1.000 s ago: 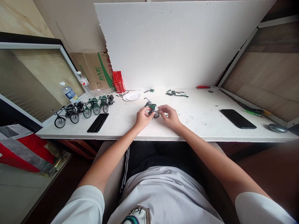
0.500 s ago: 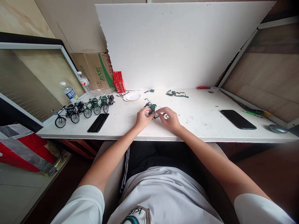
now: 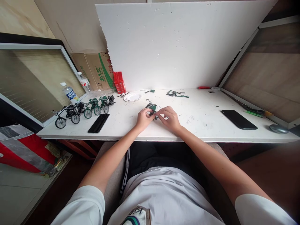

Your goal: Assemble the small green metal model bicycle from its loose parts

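Observation:
Between my hands, near the middle of the white table, is a small green and black model bicycle [image 3: 153, 107]. Its handlebar end points away from me, and its lower part is largely covered by my fingers. My left hand [image 3: 143, 119] is closed on the bicycle's near left side, thumb and fingers pinching it. From the right, my right hand [image 3: 170, 118] has its thumb and index finger pinched together at the bicycle's rear part. Whether a tiny part sits between those fingertips is too small to tell.
Finished-looking model bicycles [image 3: 67, 115] stand at the left, behind a black phone [image 3: 98, 123]. Loose green and black parts [image 3: 177, 94] lie at the back, right of white paper plates [image 3: 132, 97]. Another phone [image 3: 239, 119] and a grey mouse-like object [image 3: 278, 129] lie right.
My right hand has moved slightly left, its fingertips closer in to the bicycle. The bicycle has shifted and turned a little in my fingers. My left hand stays about where it was.

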Demonstrator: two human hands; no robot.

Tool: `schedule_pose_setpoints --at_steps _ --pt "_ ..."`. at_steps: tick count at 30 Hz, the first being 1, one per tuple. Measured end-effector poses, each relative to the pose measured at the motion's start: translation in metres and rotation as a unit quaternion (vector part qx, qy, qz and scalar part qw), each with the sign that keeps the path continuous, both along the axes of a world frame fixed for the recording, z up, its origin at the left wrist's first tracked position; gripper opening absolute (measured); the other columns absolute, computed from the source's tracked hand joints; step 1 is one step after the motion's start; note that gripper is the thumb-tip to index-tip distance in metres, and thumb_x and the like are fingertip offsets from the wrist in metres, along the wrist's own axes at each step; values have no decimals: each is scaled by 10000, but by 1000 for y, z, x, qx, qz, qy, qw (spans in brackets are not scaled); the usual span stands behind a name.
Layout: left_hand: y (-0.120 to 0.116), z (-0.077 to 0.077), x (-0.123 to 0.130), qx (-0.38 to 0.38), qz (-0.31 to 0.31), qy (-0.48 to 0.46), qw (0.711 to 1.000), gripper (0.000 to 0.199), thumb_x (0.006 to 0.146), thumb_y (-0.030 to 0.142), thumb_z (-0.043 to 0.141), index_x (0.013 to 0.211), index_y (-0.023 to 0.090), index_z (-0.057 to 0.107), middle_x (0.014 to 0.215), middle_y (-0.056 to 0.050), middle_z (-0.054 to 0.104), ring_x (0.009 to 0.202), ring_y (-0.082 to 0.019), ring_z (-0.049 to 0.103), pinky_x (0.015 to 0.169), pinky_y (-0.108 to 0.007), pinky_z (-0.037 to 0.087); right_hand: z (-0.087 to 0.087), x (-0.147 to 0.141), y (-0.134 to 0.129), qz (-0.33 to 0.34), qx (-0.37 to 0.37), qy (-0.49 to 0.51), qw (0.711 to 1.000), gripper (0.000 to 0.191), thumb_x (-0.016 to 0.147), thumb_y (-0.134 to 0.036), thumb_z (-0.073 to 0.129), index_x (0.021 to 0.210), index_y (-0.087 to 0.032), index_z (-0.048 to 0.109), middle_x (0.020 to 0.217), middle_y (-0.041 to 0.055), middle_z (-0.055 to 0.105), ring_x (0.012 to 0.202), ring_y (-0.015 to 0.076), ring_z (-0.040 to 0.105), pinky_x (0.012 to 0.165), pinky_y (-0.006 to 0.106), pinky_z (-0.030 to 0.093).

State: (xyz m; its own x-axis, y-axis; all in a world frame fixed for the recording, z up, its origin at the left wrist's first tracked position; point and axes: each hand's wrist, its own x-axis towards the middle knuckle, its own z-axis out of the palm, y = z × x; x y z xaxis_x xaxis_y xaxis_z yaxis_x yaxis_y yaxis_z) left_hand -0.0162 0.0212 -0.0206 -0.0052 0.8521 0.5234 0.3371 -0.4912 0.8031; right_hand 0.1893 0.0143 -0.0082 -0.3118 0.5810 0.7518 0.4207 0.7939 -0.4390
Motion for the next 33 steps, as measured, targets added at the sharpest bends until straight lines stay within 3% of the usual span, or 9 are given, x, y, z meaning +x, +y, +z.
schedule_pose_setpoints --at_steps 10,14,17,20,24,28,33 --pt "4 -4 -3 -12 -15 -9 1000 336 818 492 869 931 200 747 812 -32 712 617 -136 576 604 -286 462 7 -1 -6 10 -26 11 1000 272 1049 -504 611 1017 -313 802 1047 103 800 1021 309 707 671 470 627" --pt "2 -3 -1 2 -7 0 1000 277 855 454 836 929 200 754 833 -39 721 620 -134 577 621 -291 469 12 -1 -9 7 -36 17 999 347 990 -625 683 1065 -300 777 1037 106 797 1006 309 705 698 459 630" --pt "1 -1 0 8 7 -7 1000 313 852 483 842 930 195 750 864 -55 735 645 -144 600 630 -294 478 17 -1 -4 -17 -46 33 998 416 1023 -657 613 1130 -278 748 1102 119 784 1049 296 694 762 435 622" --pt "1 0 -1 6 22 -26 999 351 853 509 842 946 185 743 836 -63 728 667 -158 627 627 -291 486 23 -2 17 -80 -89 46 992 441 1092 -608 480 1137 -255 742 1174 131 777 1150 306 661 826 436 605" --pt "2 0 -3 2 36 -41 999 362 856 512 838 964 183 736 810 -57 721 675 -161 645 624 -282 488 25 -9 68 -131 -176 -35 975 309 1062 -395 558 1167 -199 772 1220 133 789 1205 327 635 1068 498 509" --pt "1 1 -4 -4 36 -43 998 351 856 504 841 952 184 730 817 -53 731 664 -156 649 623 -282 491 21 -19 108 -205 -297 -120 925 344 1035 -310 577 1306 -172 737 1175 147 798 1286 353 596 1050 478 488" --pt "-1 4 -2 -9 35 -41 999 339 867 494 834 949 184 724 854 -58 750 652 -147 646 631 -285 491 12 -29 122 -245 -298 -143 912 331 997 -373 659 1253 -174 724 1020 161 782 1351 395 515 1042 507 469"
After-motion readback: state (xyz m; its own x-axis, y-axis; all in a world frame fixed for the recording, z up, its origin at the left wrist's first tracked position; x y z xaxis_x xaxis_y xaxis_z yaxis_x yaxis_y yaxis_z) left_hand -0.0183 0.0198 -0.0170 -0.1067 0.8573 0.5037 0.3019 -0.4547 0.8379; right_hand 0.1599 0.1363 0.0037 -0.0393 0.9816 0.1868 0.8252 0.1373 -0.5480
